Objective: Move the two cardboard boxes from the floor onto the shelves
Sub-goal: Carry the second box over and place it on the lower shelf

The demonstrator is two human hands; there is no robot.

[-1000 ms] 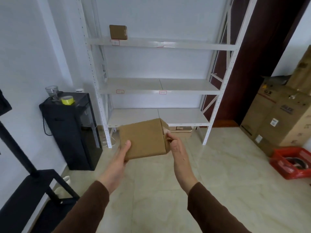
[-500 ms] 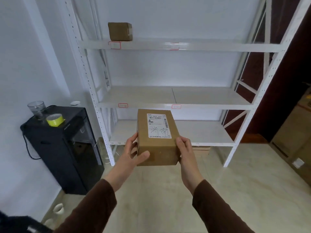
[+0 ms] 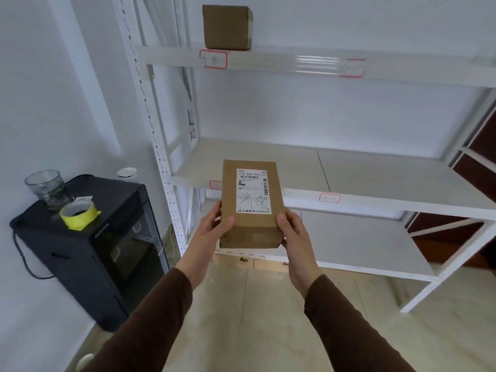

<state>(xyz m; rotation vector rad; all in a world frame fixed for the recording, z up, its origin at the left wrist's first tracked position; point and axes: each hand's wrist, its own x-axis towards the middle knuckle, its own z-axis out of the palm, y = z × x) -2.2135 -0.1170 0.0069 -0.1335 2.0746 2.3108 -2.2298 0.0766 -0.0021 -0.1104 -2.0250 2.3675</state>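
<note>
I see the white shelving unit filling most of the view, and I place everything else against it. It has three shelves in sight: a top one, a middle one and a low one close to the tiled floor. Left of the shelving unit stands a black cabinet against the wall, carrying a clear glass jar and a roll of yellow tape just in front of the jar.

On the top shelf, near its left post, sits a cardboard box, upright and close to the front edge. A second cardboard box, the labelled box, is in the air in front of the middle shelf's left end, its far edge overlapping that shelf's front lip. Its white shipping label faces up.

My left hand grips the labelled box on its left side, thumb lying over the near top face. My right hand clamps the right side, thumb along the near corner. Both brown sleeves reach forward.
</note>
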